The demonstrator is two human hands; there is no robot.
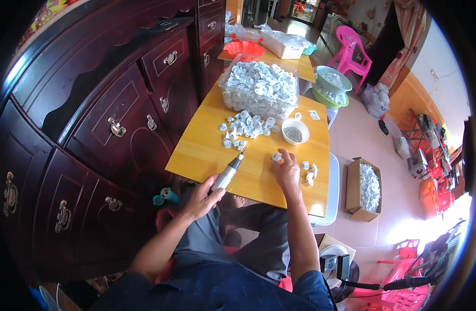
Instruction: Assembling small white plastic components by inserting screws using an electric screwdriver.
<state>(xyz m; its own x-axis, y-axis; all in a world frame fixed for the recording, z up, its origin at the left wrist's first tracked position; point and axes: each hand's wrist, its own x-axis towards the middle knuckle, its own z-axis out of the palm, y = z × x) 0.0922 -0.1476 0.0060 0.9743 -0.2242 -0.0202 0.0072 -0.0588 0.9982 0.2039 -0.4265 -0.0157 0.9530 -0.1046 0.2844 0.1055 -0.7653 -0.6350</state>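
Observation:
My left hand (206,197) is wrapped round a silver and black electric screwdriver (229,171), its thin bit pointing up and away over the wooden board (196,150). At the right, my right hand (286,170) pinches a small white plastic part (276,156) just above or on the board; the fingertips partly cover it. A loose heap of white plastic parts (248,124) lies beyond the bit. Near the right hand stands a white bowl (295,122) of small grey metal pieces, perhaps screws. A few more white parts (310,176) lie to its right.
A clear plastic bin (233,106) full of white parts stands at the board's far end. Dark wooden cabinets (119,103) line the left. Stacked basins (334,83), a cardboard box (354,192) of white parts and a pink chair (347,52) are on the right.

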